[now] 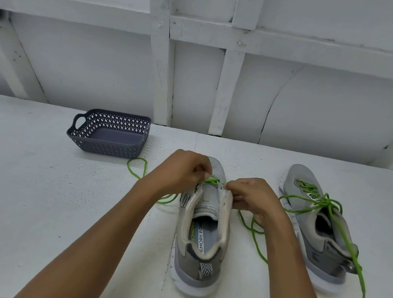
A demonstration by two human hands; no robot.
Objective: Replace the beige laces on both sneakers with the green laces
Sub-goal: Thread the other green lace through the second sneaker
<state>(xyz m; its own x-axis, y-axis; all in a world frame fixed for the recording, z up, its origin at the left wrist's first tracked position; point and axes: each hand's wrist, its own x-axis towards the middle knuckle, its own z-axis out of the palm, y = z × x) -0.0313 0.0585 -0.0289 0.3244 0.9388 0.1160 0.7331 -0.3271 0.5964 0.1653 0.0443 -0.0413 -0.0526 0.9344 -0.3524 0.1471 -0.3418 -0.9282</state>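
A grey sneaker (202,231) stands in front of me, heel toward me, its tongue laid open. A green lace (210,180) crosses its lowest eyelets. My left hand (184,169) pinches that lace at the left eyelet row. My right hand (252,198) grips the sneaker's right eyelet edge, and whether it also holds the lace is hidden. Loose green lace ends trail out to the left (137,167) and to the right (254,233). A second grey sneaker (321,229) lies to the right, fully threaded with a green lace (327,204) whose ends hang loose. No beige laces are visible.
A dark grey plastic basket (109,135) with nothing in it sits at the back left of the white table (45,207). A white panelled wall runs right behind the table's far edge.
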